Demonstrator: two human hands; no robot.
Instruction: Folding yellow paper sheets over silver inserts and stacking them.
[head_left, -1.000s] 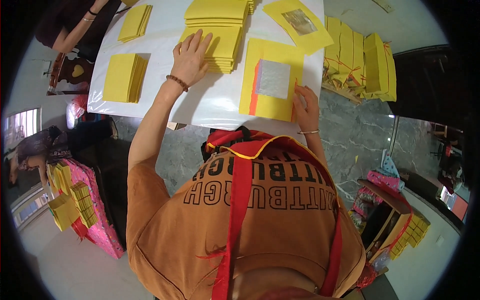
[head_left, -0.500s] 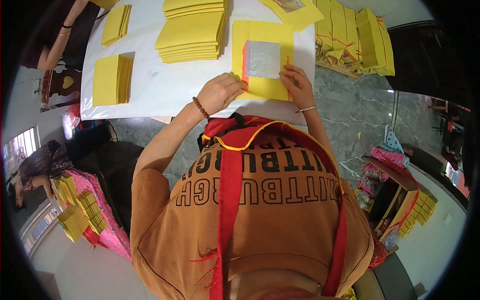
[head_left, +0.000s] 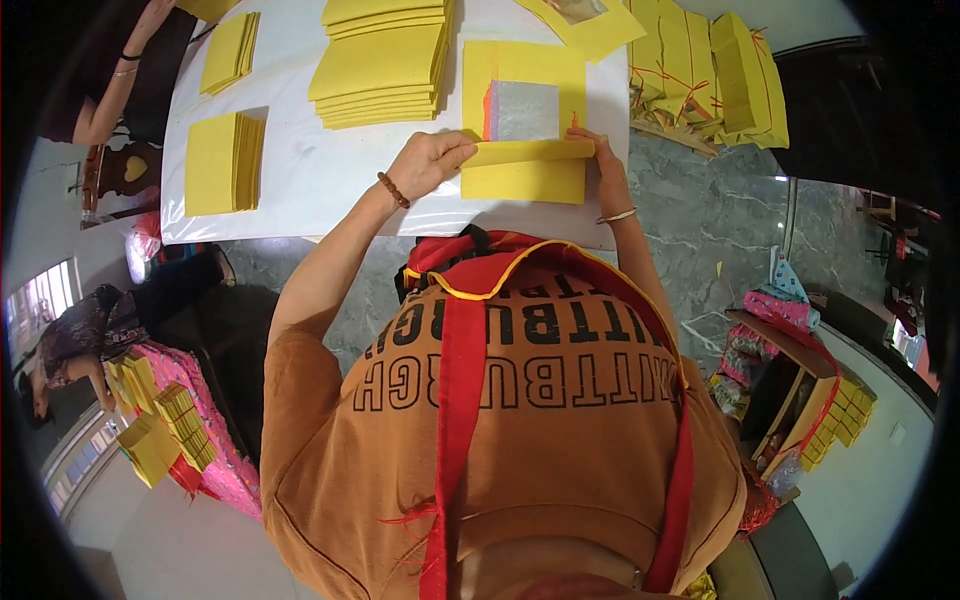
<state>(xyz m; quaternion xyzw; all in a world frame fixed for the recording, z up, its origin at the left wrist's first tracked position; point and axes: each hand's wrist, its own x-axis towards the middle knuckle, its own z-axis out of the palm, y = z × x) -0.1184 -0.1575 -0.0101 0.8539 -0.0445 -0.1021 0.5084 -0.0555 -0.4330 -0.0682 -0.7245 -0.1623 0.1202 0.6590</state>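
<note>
A yellow paper sheet (head_left: 525,62) lies in front of me with a silver square (head_left: 528,110) on its middle and orange and purple strips along the square's left side. Its near edge is lifted and turned away from me, over the lower part of the square. My left hand (head_left: 432,163) pinches the left end of that raised flap. At the flap's right end, my right hand (head_left: 609,170) is closed on the paper, its fingertips partly hidden. More yellow paper (head_left: 522,185) shows flat below the flap.
Yellow paper stacks (head_left: 380,75) and smaller bundles (head_left: 212,165) lie to the left on the white-covered table (head_left: 300,190). Another sheet (head_left: 600,35) overlaps at the far right. Yellow bags (head_left: 745,85) stand beyond the table's right edge. Another person's arm (head_left: 115,95) is at far left.
The sheet's near edge has been raised and folded away from me, covering the lower part of the silver square. Both hands have moved slightly farther from me with it.
</note>
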